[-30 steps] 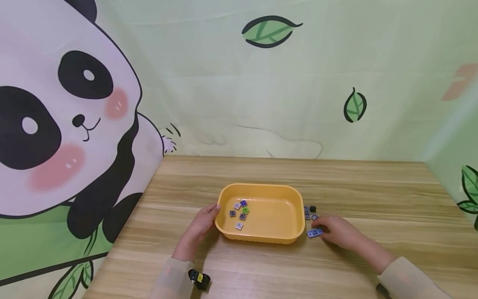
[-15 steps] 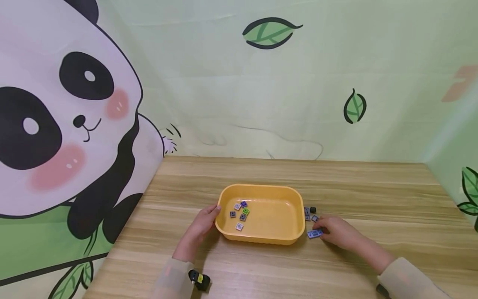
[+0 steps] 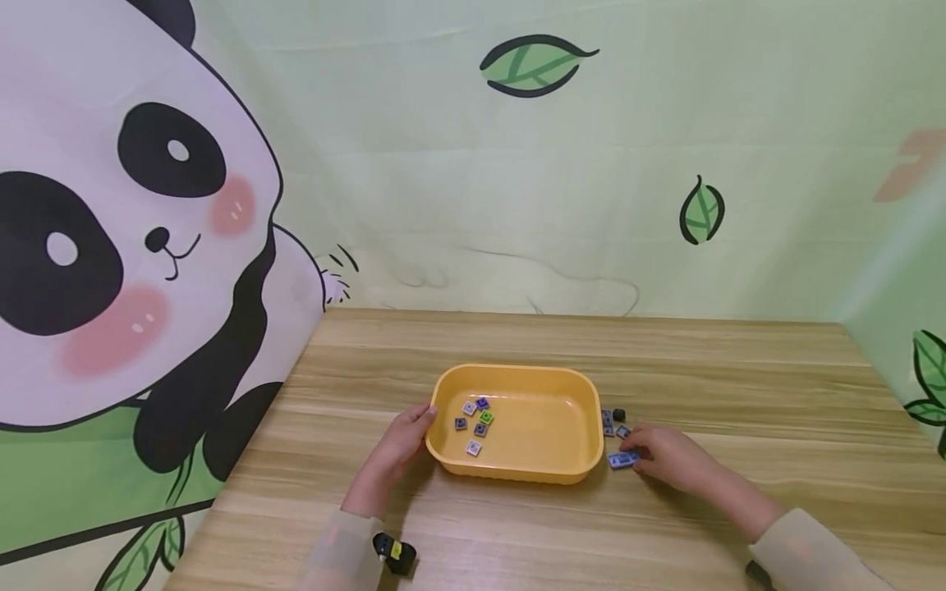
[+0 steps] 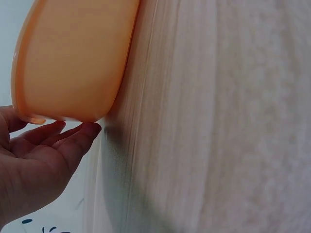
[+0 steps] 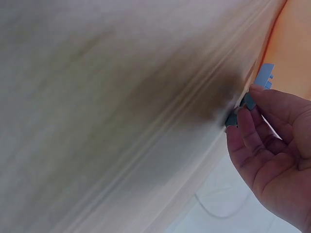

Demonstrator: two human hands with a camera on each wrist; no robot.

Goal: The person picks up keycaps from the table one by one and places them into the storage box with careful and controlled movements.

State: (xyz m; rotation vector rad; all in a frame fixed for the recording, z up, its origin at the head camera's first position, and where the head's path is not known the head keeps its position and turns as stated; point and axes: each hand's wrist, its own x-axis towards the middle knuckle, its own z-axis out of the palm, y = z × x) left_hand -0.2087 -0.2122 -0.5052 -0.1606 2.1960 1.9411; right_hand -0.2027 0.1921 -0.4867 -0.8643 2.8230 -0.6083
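At the left end of the yellow tray point(image 3: 517, 474), the left hand point(image 3: 395, 447) grips the rim and wall; in the left wrist view its fingers point(image 4: 80, 138) bend under the orange-looking tray point(image 4: 73, 58). Beyond the tray's right end, the right hand point(image 3: 672, 460) has curled fingers and pinches at the right end of a blue strip point(image 3: 622, 460). In the right wrist view the thumb of the right hand point(image 5: 277, 145) touches the blue strip point(image 5: 265, 75), and a small dark teal piece point(image 5: 250, 101) shows between thumb and index finger. The exact contact is partly hidden.
Several small square pieces, among them a green one point(image 3: 485, 417) and a white one point(image 3: 473, 447), lie in the tray's left part. Beside its right wall are a grey-blue strip point(image 3: 608, 422), a small square point(image 3: 623, 431) and a black block point(image 3: 619, 414). A black figure point(image 3: 395, 554) stands near the left sleeve.
The blue strip by the right hand has tilted or shifted very slightly. Both hands stay in nearly the same places, and the tray and its pieces keep their arrangement.
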